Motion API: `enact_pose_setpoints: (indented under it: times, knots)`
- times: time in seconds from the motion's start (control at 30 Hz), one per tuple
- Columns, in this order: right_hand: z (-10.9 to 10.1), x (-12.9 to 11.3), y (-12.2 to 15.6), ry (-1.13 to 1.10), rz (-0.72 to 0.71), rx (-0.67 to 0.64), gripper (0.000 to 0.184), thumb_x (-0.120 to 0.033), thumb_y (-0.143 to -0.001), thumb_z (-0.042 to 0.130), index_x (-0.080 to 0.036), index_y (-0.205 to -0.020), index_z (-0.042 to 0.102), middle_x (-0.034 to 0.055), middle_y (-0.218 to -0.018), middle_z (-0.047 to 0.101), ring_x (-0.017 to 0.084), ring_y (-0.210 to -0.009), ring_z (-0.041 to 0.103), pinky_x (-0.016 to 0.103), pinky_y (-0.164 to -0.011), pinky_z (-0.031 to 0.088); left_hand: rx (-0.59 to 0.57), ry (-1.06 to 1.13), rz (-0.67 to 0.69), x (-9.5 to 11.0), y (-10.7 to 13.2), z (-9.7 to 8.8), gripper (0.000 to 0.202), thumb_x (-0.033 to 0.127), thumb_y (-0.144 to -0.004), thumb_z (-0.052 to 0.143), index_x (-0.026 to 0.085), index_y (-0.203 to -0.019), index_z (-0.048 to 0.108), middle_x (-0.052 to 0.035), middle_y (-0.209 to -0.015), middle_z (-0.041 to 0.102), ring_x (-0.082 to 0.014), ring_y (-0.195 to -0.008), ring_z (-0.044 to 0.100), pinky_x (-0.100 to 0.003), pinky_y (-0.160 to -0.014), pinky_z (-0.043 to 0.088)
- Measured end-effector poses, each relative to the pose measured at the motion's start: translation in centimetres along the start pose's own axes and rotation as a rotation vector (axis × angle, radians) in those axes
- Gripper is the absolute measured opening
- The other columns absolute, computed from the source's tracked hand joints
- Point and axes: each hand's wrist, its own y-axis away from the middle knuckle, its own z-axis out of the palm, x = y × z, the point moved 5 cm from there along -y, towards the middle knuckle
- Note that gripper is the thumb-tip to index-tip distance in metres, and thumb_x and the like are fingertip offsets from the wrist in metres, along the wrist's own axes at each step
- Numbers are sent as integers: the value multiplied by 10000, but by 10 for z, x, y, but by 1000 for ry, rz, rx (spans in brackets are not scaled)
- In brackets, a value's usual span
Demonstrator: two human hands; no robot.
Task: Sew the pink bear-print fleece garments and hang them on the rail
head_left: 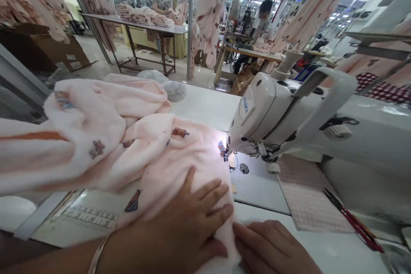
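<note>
Firstly, we list one white sewing machine, its lit end meeting the right edge of the printed pink fabric. Item: that fabric, bunched leftward, perhaps to keep its bulk clear. Item: our left hand, palm down, fingers spread, gripping nothing, seemingly keeping the fabric flat. Item: our right hand, curled at the near edge; we cannot tell whether it pinches. Lastly, one red-handled tool, rightward, likely kept handy.

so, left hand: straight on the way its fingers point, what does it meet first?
Lying flat on the pink cloth, the left hand would likely pass the cloth's edge and meet the metal plate below the sewing machine; depth is unclear from one view.
</note>
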Motion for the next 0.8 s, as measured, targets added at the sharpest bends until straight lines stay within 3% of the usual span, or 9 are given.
enact_pose_setpoints:
  times: [0.13, 0.23, 0.37, 0.6, 0.7, 0.8]
  knots:
    - [11, 16, -15, -50, 18, 43, 246, -100, -877, 396, -122, -928, 636, 79, -991, 680, 183, -750, 596, 323, -633, 488, -2, 50, 51, -35, -18, -12, 461, 454, -866, 476, 220, -1260, 431, -109, -1347, 421, -258, -1261, 347, -500, -1049, 174]
    - [20, 33, -26, -76, 55, 45, 210, -85, -846, 441, -120, -943, 625, 92, -1026, 661, 197, -782, 570, 345, -643, 470, -12, 22, 106, -61, -35, -15, 456, 455, -872, 463, 165, -1223, 452, -127, -1311, 446, -263, -1204, 392, -458, -1024, 235]
    - [32, 59, -39, -37, 152, 55, 156, -143, -852, 490, -140, -918, 630, 101, -948, 653, 192, -781, 564, 364, -705, 465, 19, -40, 196, -89, -56, -18, 441, 499, -883, 420, 173, -1174, 481, -129, -1292, 456, -274, -1179, 397, -453, -1015, 230]
    - [48, 80, -39, 81, 196, 68, 191, -194, -863, 489, -163, -973, 642, 97, -832, 640, 184, -722, 566, 336, -672, 467, 25, -110, 170, -129, -90, -25, 412, 471, -888, 443, 173, -1168, 490, -103, -1304, 450, -242, -1190, 391, -386, -1013, 223]
    - [46, 78, -39, 75, 190, 48, 196, -210, -864, 493, -175, -1003, 627, 82, -836, 639, 172, -702, 571, 319, -652, 470, 9, -108, 118, -138, -97, -26, 404, 453, -889, 445, 183, -1186, 488, -85, -1318, 447, -232, -1202, 385, -371, -1012, 225]
    - [35, 67, -43, 37, 197, 49, 184, -185, -869, 479, -176, -1006, 601, 71, -885, 642, 166, -733, 585, 319, -676, 488, 14, -133, -28, -120, -79, -21, 510, 495, -909, 361, 150, -1280, 421, -121, -1399, 357, -264, -1270, 312, -411, -1028, 210]
